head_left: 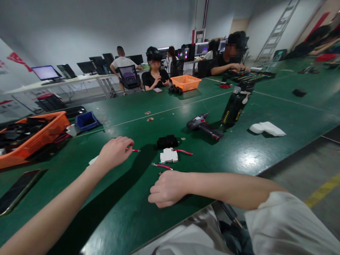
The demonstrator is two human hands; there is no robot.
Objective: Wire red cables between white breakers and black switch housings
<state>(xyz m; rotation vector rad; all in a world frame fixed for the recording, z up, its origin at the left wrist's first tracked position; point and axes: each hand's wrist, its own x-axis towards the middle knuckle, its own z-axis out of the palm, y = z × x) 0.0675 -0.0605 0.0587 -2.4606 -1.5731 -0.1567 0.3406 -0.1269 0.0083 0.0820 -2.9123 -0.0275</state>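
Observation:
My left hand point(117, 150) hovers over the left part of the table, fingers pinched on a short red cable point(136, 150) with a ring terminal at its end. My right hand point(167, 189) is closed near the table's front edge, and what it holds, if anything, is hidden. A tiny copper-coloured piece point(160, 173) shows just behind it. Beyond that lies another red cable point(162, 166) with a ring terminal. A white circuit breaker point(169, 156) lies behind this cable, with a red cable point(183, 152) extending from its right side. A black block point(167, 141) sits behind the breaker.
A cordless drill point(204, 126), a dark bottle point(236, 106) and white crumpled material point(267, 128) are to the right. On the left are an orange basket point(53, 131) of dark parts, a blue bin point(87, 121) and a phone point(20, 191). Other people sit across the table.

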